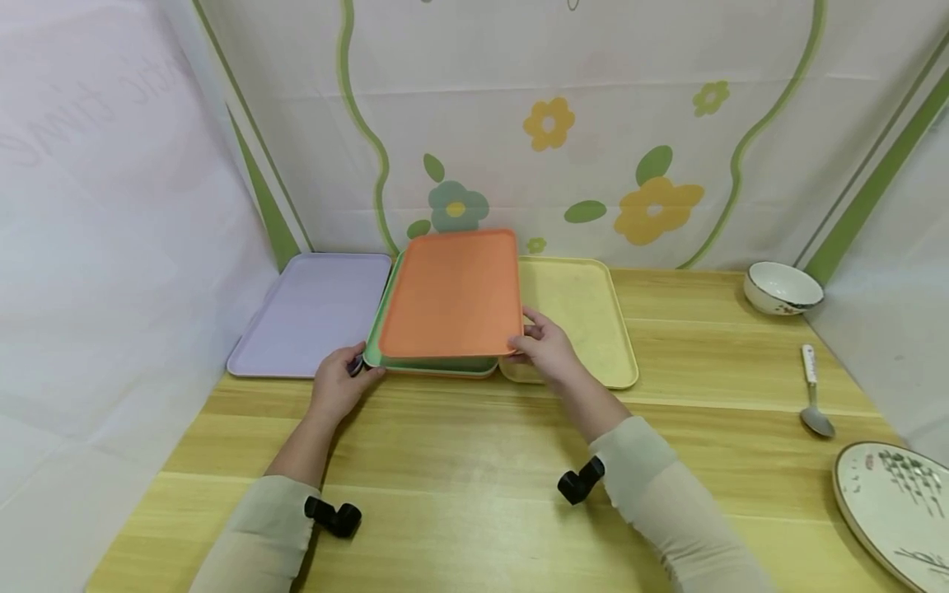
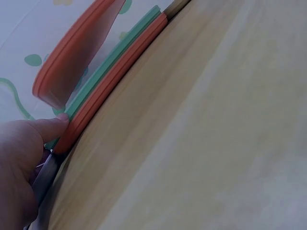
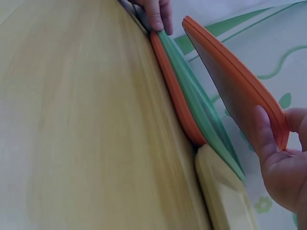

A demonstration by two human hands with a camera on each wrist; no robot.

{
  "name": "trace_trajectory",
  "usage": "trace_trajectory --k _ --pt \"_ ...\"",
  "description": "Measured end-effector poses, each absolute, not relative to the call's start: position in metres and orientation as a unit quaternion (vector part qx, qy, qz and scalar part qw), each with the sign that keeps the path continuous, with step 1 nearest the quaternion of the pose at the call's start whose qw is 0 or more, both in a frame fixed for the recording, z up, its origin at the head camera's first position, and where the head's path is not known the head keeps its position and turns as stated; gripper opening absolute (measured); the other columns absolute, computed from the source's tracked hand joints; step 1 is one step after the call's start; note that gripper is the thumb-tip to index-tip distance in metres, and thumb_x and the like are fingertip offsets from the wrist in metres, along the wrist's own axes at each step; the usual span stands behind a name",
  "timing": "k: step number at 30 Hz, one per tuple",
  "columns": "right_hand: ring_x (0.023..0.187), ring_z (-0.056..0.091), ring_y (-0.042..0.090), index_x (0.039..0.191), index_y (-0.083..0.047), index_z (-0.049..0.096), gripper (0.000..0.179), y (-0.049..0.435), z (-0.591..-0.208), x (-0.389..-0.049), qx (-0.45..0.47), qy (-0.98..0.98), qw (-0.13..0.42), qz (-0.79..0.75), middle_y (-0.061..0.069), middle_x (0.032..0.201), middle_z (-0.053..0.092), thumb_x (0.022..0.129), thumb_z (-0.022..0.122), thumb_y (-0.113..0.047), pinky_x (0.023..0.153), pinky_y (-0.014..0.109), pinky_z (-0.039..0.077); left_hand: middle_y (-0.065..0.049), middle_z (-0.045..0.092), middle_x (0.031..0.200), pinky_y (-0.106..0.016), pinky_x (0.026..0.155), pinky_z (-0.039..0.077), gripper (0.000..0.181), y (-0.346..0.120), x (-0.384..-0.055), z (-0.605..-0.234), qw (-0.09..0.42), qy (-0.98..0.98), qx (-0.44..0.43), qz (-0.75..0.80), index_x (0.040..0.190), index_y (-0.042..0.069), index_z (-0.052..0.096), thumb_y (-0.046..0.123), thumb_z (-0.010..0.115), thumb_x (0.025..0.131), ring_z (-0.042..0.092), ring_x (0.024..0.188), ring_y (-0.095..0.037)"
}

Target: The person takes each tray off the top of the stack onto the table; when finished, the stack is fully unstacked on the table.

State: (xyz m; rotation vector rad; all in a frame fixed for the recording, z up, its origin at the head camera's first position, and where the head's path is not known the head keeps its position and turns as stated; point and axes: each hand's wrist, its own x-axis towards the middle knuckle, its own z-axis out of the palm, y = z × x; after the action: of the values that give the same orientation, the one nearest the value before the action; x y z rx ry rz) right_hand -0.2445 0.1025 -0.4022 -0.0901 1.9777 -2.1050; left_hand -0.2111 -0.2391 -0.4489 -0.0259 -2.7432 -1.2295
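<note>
My right hand grips an orange tray at its front right corner, thumb on the near side. In the right wrist view the orange tray is tilted up, clear of the tray below. Beneath it lies a green tray, stacked on a second orange tray. At the stack's front left corner, my left hand holds the green tray's corner, its thumb on the rim. The upper orange tray hides most of the green one.
A purple tray lies left of the stack, a yellow tray right of it. Further right are a white bowl, a spoon and a patterned plate. A printed cloth hangs behind the wooden table.
</note>
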Motion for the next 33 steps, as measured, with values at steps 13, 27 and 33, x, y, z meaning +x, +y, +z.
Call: trace_trajectory --k 13,27,33 --pt "0.083 0.065 0.007 0.157 -0.003 0.013 0.071 0.170 -0.380 -0.230 -0.077 0.651 0.118 -0.745 -0.002 0.109 0.060 0.098 0.052 0.003 0.075 0.025 0.060 -0.030 0.050 0.139 -0.054 0.112 0.039 0.065 -0.241 -0.212 -0.450 0.071 -0.914 -0.016 -0.399 0.140 -0.008 0.046 0.021 0.073 0.089 0.045 0.132 -0.045" --pt "0.085 0.072 0.013 0.153 -0.002 0.025 0.059 0.248 -0.365 -0.212 -0.133 0.590 0.102 -0.790 0.001 0.104 0.070 0.099 0.049 0.005 0.073 0.024 0.060 -0.029 0.048 0.142 -0.054 0.113 0.036 0.066 -0.241 -0.212 -0.449 0.055 -0.918 -0.005 -0.393 0.143 -0.006 0.044 0.024 0.072 0.090 0.043 0.135 -0.044" --pt "0.089 0.073 0.017 0.139 -0.013 0.048 0.048 0.282 -0.363 -0.203 -0.153 0.553 0.098 -0.813 0.006 0.106 0.072 0.098 0.044 0.011 0.074 0.026 0.061 -0.029 0.047 0.143 -0.054 0.114 0.036 0.066 -0.241 -0.212 -0.449 0.053 -0.918 -0.004 -0.392 0.143 -0.006 0.044 0.024 0.071 0.091 0.042 0.135 -0.044"
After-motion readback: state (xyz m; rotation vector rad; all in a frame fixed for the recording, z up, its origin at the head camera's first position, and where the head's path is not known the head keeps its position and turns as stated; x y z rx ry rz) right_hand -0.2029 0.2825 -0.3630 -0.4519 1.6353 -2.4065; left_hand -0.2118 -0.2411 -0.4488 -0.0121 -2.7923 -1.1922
